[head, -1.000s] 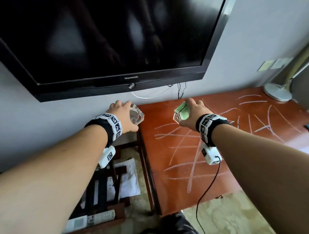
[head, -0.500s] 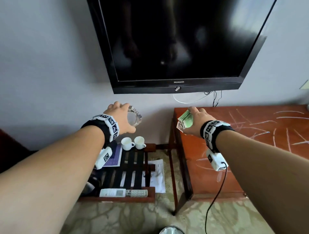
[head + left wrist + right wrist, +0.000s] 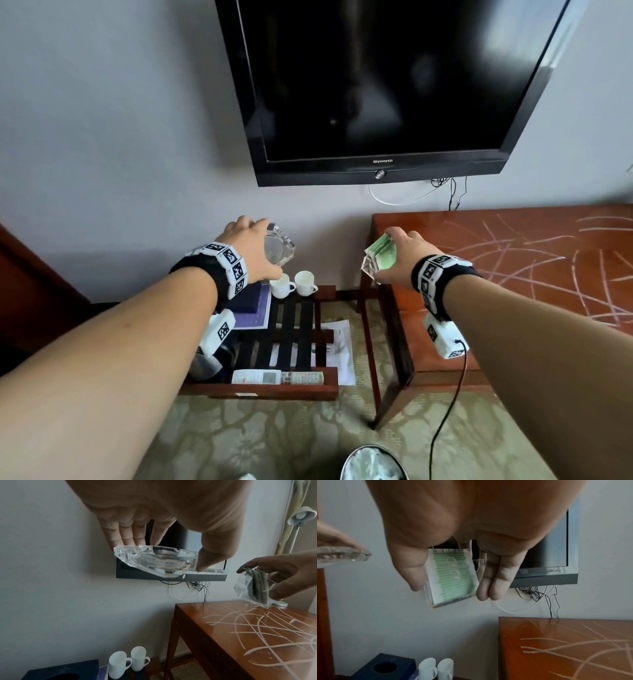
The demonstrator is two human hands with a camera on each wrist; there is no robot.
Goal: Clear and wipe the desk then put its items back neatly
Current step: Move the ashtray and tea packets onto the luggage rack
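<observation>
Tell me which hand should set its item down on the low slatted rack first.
Left. The left hand holds the glass ashtray right above the rack, over the two white cups. The right hand, holding the clear packet holder, hangs by the desk edge.

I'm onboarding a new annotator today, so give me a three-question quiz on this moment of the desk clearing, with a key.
1. True or false: the left hand holds a glass ashtray.
2. What does the right hand grip? A) a white cup B) a clear holder of green packets C) a remote
3. Fill in: the two white cups stand on the low slatted ____ beside the desk.

Key: 1 true; 2 B; 3 rack.
</observation>
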